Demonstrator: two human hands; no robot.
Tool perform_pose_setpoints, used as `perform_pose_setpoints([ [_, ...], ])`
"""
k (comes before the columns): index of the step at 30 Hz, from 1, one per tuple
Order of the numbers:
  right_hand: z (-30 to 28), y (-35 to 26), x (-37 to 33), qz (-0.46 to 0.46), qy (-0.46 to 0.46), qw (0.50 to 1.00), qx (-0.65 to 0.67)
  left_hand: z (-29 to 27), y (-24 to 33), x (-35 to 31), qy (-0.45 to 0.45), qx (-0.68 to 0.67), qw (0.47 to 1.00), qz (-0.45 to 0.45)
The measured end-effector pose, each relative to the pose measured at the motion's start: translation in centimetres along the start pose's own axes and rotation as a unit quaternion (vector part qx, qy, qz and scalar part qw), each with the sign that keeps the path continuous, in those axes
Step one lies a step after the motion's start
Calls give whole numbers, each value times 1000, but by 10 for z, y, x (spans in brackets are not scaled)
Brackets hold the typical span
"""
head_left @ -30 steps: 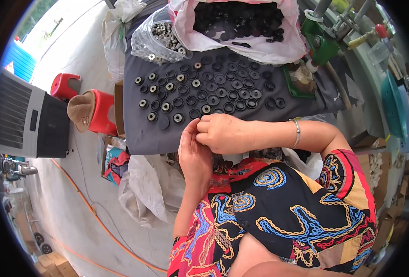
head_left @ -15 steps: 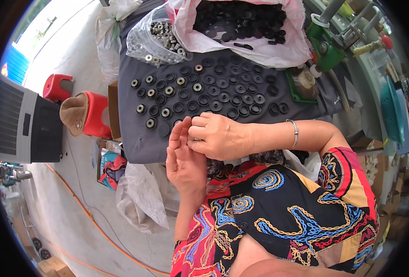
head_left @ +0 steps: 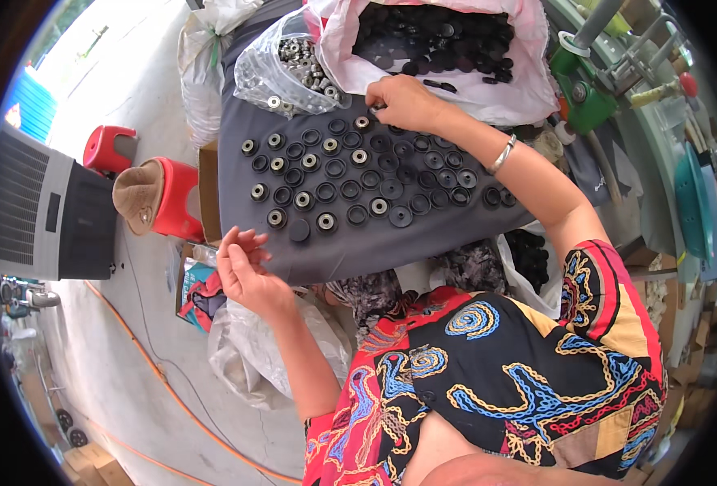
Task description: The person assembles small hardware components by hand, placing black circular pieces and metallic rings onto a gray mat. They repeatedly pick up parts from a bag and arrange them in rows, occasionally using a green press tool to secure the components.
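My right hand [head_left: 408, 102] is over the far side of the grey cloth-covered table [head_left: 253, 255], in front of the big sack. Its fingers pinch a small, partly hidden piece, dark and metallic. My left hand [head_left: 247, 267] hovers at the table's near left edge, fingers apart, holding nothing. Loose rows of black rings [head_left: 350, 189] and black round caps [head_left: 391, 189] cover the table. Several rings on the left have silver bearings [head_left: 303, 199] seated in them. A plain black disc [head_left: 299, 230] lies nearest my left hand. My right forearm hides some far-right parts.
A clear plastic bag [head_left: 255, 69] of metal bearings lies at the far left, beside a white-pink sack [head_left: 456, 101] of black discs. A green hand press [head_left: 583, 93] stands far right. Red stools [head_left: 182, 198] and an air cooler [head_left: 83, 219] are on the left.
My hands have parted. The right one has reached away to the far side of the table; the left one has moved left and opened. More of the near rings and bearings now show.
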State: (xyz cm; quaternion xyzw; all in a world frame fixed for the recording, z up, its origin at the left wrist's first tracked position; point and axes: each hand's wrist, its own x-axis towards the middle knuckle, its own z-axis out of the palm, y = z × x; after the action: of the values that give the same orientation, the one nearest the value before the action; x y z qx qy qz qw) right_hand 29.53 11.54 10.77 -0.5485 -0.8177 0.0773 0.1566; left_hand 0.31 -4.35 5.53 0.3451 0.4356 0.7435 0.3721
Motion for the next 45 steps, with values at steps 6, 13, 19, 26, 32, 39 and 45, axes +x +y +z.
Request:
perform_pose_setpoints([
  [6,6,3,6,31,-40,998,-46,-3,-30,8,50,192,978,63],
  [13,9,3,10,36,-63,995,-67,-2,-30,4,23,266,960,84],
  [19,11,6,17,31,-75,994,-78,-4,-33,3,32,283,951,122],
  [26,6,9,26,2,-130,986,-104,-7,-39,5,33,298,942,149],
  [32,-19,-24,38,-36,67,991,-106,-1,-34,2,27,291,947,136],
  [39,37,-47,176,-68,95,993,3,-7,-27,6,30,354,913,200],
  [45,87,-20,229,-66,80,994,44,-6,-23,9,17,386,900,201],
])
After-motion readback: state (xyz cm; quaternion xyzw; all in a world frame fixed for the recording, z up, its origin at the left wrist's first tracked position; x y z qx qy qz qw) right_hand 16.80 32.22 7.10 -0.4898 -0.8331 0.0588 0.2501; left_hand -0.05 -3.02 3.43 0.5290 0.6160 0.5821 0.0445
